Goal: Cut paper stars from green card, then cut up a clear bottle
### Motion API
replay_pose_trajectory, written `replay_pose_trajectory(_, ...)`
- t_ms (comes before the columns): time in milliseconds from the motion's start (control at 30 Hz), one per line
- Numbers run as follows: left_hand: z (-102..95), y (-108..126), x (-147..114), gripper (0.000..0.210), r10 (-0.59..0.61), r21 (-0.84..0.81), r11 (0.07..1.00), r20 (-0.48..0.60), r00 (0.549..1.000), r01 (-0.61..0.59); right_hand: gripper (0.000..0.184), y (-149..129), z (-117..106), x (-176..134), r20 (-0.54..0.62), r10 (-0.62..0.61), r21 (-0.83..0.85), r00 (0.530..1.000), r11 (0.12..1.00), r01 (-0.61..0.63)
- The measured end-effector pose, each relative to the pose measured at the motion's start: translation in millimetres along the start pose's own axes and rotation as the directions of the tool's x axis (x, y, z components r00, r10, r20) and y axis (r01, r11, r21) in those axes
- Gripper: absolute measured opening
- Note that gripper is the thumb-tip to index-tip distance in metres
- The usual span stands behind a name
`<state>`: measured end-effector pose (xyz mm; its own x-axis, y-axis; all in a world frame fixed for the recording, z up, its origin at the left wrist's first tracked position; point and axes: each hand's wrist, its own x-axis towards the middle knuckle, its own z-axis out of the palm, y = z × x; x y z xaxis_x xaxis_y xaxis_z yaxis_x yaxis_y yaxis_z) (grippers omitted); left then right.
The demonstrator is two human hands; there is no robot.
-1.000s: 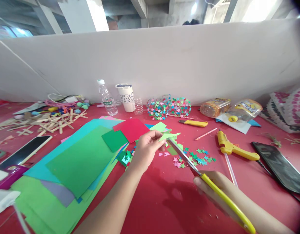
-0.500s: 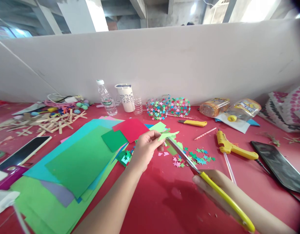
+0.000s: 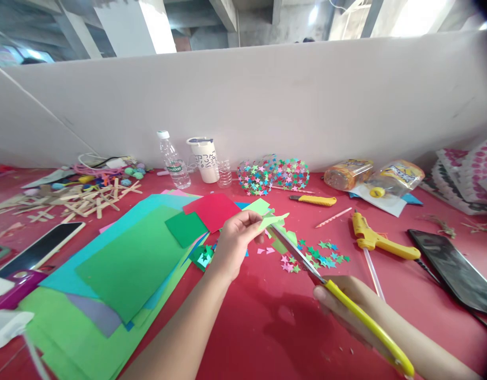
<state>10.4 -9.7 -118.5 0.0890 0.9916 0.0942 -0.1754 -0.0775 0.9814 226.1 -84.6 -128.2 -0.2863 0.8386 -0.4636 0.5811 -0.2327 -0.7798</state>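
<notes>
In the head view, the person's right hand (image 3: pixel 351 289) grips the yellow-handled scissors (image 3: pixel 346 305), whose blades slant away to the left. At the scissors' tip, the left hand (image 3: pixel 233 243) pinches a light green paper strip (image 3: pixel 275 220) between thumb and fingers (whether the blades bite into it is hard to tell). Loose paper stars (image 3: pixel 316 254) lie just right of the scissors' blades, a yellow glue gun (image 3: pixel 370 240) farther right, and stacked coloured sheets (image 3: pixel 136 258) to their left.
</notes>
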Motion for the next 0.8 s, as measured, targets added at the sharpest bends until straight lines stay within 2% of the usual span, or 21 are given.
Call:
replay_pose_trajectory(133, 2.1, -2.0, -1.2, 0.005, 0.014, -0.029, 0.999, 0.021, 1.0, -0.014, 0.063, 0.0, 1.0, -3.9, 0.0, -0.091, 0.039, 0.996, 0.995, 0.091)
replay_pose_trajectory(300, 9.5, -4.0, -4.4, 0.006, 0.023, -0.121, 0.992, 0.008, 1.0, -0.022, 0.066, -1.0, 3.2, -5.4, 0.008, -0.146, 0.068, 0.989, 0.987, 0.145)
replay_pose_trajectory(533, 13.6, -8.3, -6.6, 0.008, -0.016, -0.143, 0.99, 0.006, 1.0, 0.017, 0.07, -2.8, 0.3, -5.0, 0.018, -0.113, 0.072, 0.993, 0.991, 0.112)
replay_pose_trajectory(800, 2.3, -5.1, -2.3, 0.012, 0.016, -0.032, 0.999, 0.045, 0.999, -0.015, 0.069, -1.8, -6.9, -5.9, -0.037, -0.057, -0.018, 0.998, 0.998, 0.056)
